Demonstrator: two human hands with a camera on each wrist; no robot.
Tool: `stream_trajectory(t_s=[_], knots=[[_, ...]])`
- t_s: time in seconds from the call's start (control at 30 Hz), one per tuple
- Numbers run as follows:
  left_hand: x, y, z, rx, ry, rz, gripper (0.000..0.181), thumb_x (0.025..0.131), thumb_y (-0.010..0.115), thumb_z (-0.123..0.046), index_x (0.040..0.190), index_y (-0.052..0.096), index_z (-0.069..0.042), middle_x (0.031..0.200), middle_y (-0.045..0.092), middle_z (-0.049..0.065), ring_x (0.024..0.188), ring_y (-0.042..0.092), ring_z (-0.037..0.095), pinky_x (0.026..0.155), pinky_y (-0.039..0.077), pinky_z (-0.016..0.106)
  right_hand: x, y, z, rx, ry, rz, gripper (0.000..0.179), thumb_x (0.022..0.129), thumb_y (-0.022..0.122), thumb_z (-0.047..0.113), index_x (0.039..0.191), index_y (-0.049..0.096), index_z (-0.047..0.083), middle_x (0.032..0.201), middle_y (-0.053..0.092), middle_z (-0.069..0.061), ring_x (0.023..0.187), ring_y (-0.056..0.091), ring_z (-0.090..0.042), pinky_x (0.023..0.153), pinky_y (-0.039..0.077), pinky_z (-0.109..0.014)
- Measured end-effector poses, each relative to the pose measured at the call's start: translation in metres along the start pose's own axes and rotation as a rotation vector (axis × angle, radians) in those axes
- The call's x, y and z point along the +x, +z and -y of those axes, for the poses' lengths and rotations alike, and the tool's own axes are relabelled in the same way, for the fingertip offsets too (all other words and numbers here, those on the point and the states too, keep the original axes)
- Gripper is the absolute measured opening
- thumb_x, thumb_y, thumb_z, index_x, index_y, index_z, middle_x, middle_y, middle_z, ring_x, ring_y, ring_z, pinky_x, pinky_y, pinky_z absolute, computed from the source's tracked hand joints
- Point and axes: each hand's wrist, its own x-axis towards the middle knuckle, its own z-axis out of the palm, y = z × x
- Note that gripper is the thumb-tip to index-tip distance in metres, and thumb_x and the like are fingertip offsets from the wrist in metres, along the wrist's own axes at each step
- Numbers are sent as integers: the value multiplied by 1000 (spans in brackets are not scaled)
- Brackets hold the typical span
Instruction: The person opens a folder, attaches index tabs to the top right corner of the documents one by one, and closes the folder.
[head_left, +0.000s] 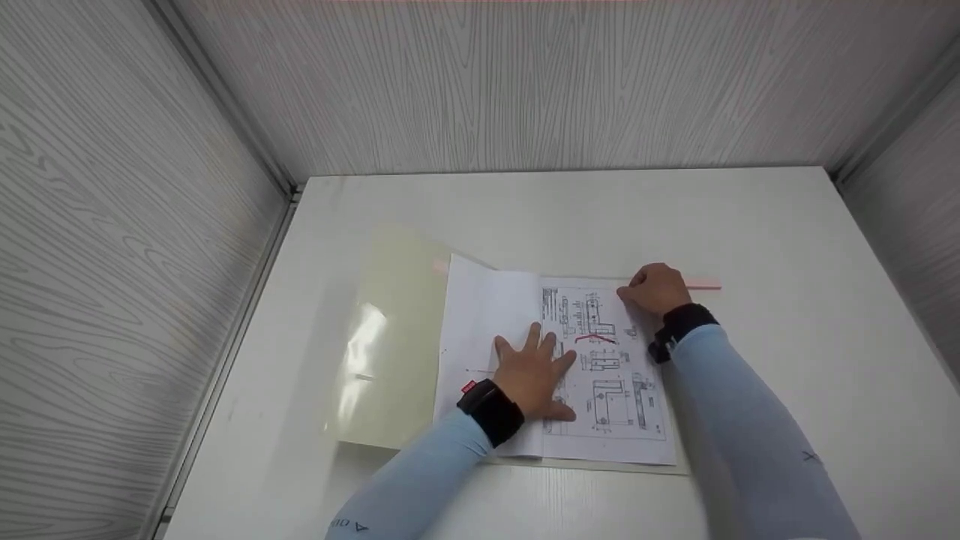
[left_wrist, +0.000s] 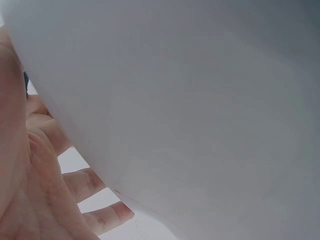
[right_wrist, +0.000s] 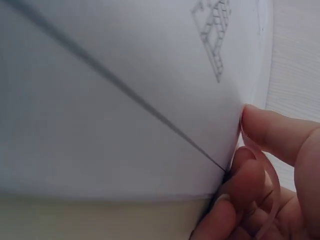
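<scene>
A stapled-looking stack of white sheets (head_left: 615,446) with black technical drawings lies open on a pale yellow-green folder (head_left: 397,322). My left hand (head_left: 531,375) presses near the fold with fingers spread; in the left wrist view a curved white page (left_wrist: 190,125) hides part of it. At the top right corner of the printed sheet, my right hand (head_left: 656,291) pinches the paper's edge together with a pink strip (head_left: 703,283). The right wrist view shows the thumb (right_wrist: 270,127) against the edge, other fingers curled below, and the strip looping across the palm.
The folder's glossy left cover is raised at a slant, with a faint pink patch (head_left: 440,267) near its top. A red line (head_left: 596,337) crosses the drawing. Wood-grain panels (head_left: 480,90) enclose the white table (head_left: 562,217) behind and at both sides.
</scene>
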Motion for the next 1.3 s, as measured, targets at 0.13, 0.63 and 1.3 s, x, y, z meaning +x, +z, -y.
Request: stream_trajectory(t_s=[0.13,0.63,1.3], knots=[[1,2,0,2,3,-4,96,67,59,-82,148,34,-38,155,30,7,143,18,37,91,30,76,0,-1,-1,10,-1,25,28,89,67,26,104,63,2,107,58,-17,92,53,-31,76,45,-39],[0,3,1,-8,20,-8,98,66,60,-82,148,35,-36,154,31,8,143,17,39,90,30,77,2,-1,-6,3,-74,-26,15,88,67,17,97,70,5,103,63,-16,90,54,-31,73,45,-39],[0,1,1,4,28,0,98,66,59,-82,149,34,-36,155,30,9,143,16,38,91,29,77,4,-5,-10,-3,-99,-10,16,88,69,19,95,69,5,104,62,-15,89,54,-30,73,45,-38]])
